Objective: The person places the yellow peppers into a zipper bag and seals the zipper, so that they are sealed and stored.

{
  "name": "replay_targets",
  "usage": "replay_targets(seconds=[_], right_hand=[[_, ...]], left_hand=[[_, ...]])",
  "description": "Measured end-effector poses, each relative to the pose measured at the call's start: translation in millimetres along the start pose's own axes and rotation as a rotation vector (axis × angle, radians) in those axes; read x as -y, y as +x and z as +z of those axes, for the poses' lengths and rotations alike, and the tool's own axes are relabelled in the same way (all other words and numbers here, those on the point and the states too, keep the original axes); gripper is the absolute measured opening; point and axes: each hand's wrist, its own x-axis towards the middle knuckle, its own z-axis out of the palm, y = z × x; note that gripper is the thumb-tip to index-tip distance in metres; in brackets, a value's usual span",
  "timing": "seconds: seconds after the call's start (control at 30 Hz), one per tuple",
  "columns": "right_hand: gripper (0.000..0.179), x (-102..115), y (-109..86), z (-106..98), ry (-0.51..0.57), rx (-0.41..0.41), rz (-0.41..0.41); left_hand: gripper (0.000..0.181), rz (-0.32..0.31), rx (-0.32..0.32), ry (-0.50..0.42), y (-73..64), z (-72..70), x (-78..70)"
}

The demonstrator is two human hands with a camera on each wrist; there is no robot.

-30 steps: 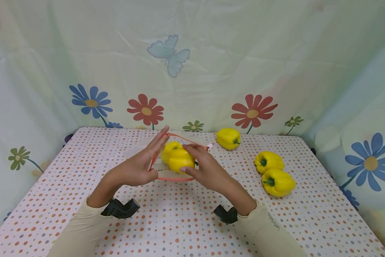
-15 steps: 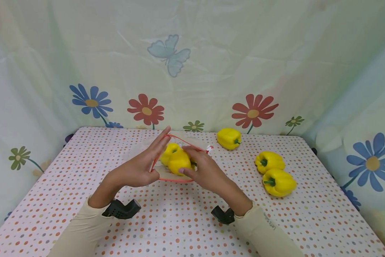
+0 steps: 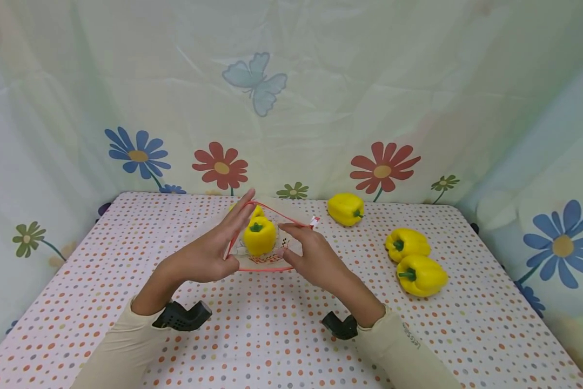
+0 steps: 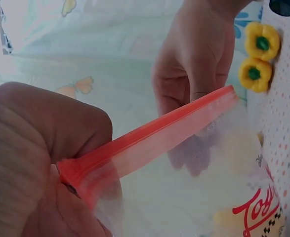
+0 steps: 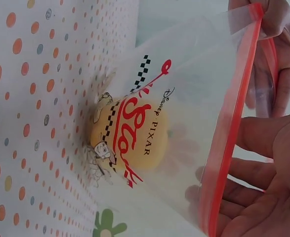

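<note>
Yellow bell pepper (image 3: pixel 259 239) leaves the slack right grip (image 3: pixel 315 255). Left grip (image 3: pixel 206 251) pinches the clear plastic bag (image 5: pixel 194 64), likely limp: hold its rim (image 5: pixel 229 138).

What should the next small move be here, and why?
Probably draw the right hand out of the clear bag and reach for a loose yellow pepper: its fingers hold nothing, the left hand holds the red rim open, and two peppers show inside while three lie outside on the tablecloth.
</note>
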Motion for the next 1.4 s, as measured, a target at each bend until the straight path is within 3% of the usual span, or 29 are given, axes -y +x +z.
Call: replay_targets(seconds=[0.4,0.63,0.93,1.1,1.4], right_hand=[[0.044,-9.7,-6.9,-5.0,0.109,-0.167,-0.207],[0.037,-13.9,-12.8,-10.4,0.237,-0.256,-0.332],[0.031,-25.1,-24.7,-19.5,0.284,-0.333,-0.419],[0.033,-34.6,-35.2,-28.9,0.258,-0.357,-0.4],[0.032,-60.5,-58.7,-49.0,0.18,-0.366,-0.252]], left_hand=[[0.106,-0.035,-0.017,-0.01,2.2,3.0,5.5],[0.105,-0.044,-0.015,0.005,2.6,1.7,5.9],[0.106,-0.046,-0.018,0.001,1.4,2.0,7.7],[0.105,-0.014,-0.008,0.0,1.4,1.6,6.5],[0.103,-0.009,0.003,0.035,0.9,1.4,4.9]])
